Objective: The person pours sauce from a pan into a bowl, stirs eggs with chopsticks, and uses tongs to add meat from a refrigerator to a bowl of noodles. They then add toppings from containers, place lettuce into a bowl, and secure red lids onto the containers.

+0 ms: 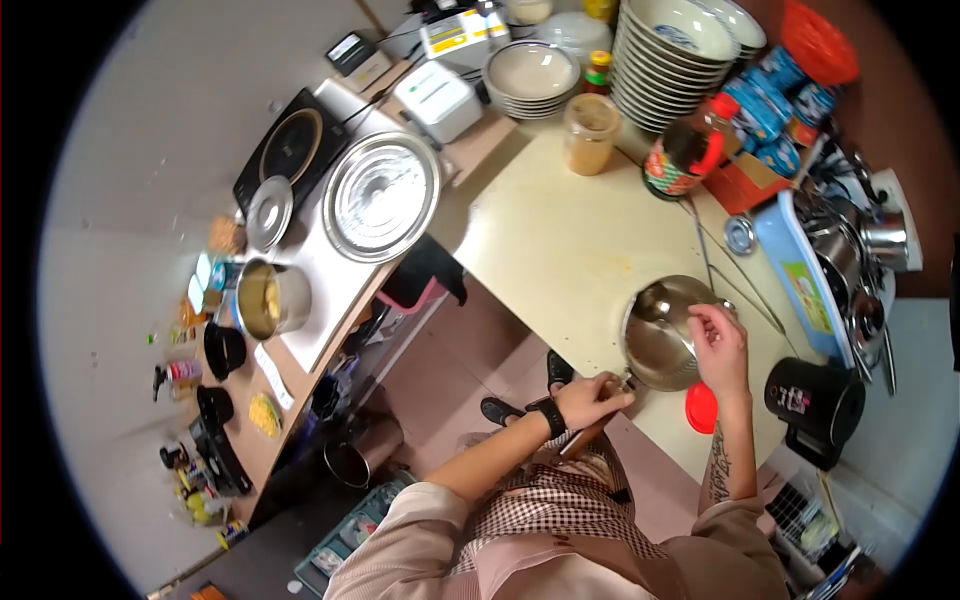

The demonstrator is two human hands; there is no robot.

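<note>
"One metal bowl (662, 350), by the look of it. Where does it sit?"

"On the cream table (550, 230), near the edge closest to the person."

"What is the right hand (722, 345) doing?"

"It's over the right side of the bowl, fingers bent and bunched toward each other. I can't tell whether they meet, or pinch anything."

"And the left hand (588, 402)?"

"At the table's edge, just beside the bowl. Its fingers are curled in around a small object (626, 382), too covered to name. A black watch (548, 417) is on that wrist."

"What's close to the bowl?"

"A round red lid (702, 408) lies just beside it, on the near side. To the right stands a black kettle (812, 405), and beyond that a blue tub (776, 243) full of metal utensils."

"Farther back?"

"A dark bottle (682, 158) with a red cap, a jar (590, 142) with tan contents, and a tall stack of bowls (668, 85)."

"Anything over to the left?"

"A separate counter with a white top (325, 290). On it are a big round metal lid (382, 197), a metal pot (290, 300) with something yellow inside, and a black cooktop (290, 145) partly overlapped by a smaller lid (269, 214)."
</note>
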